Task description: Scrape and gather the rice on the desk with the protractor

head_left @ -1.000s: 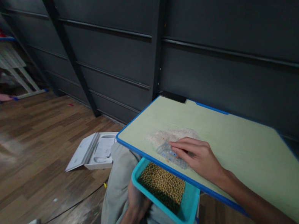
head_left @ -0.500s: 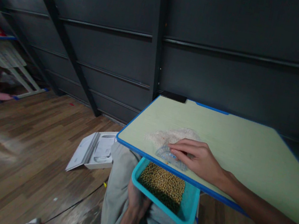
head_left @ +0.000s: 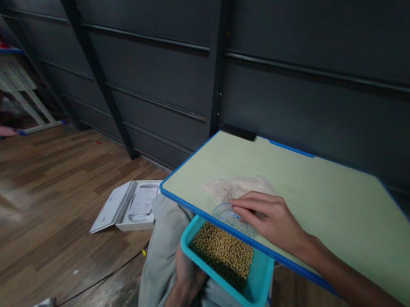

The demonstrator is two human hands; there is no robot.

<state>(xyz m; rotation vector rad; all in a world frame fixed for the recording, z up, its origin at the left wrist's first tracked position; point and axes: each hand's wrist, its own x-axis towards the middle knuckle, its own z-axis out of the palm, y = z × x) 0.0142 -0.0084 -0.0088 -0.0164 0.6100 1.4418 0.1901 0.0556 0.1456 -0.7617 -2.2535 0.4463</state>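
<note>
The right hand (head_left: pixel 270 220) lies flat, palm down, on the near left part of the table (head_left: pixel 338 209), its fingers stretched out and pressed on a small clear plastic piece (head_left: pixel 228 214) that sits right at the blue front edge. Just beyond the fingertips, a pale heap of rice (head_left: pixel 236 186) is spread on the green tabletop, touching the clear piece or very nearly so. The left hand (head_left: pixel 187 272) is below the table edge, over the person's lap, holding a turquoise tray (head_left: pixel 259 285) from underneath at its left end; the fingers are hidden under it, so how tightly it grips cannot be told. The tray is partly filled with small yellowish beans (head_left: pixel 223 252) and sits directly beneath the clear piece. On the wooden floor (head_left: pixel 21 206) to the left lies an open white box (head_left: pixel 130 206), and dark wall panels (head_left: pixel 317 104) rise behind the table.
</note>
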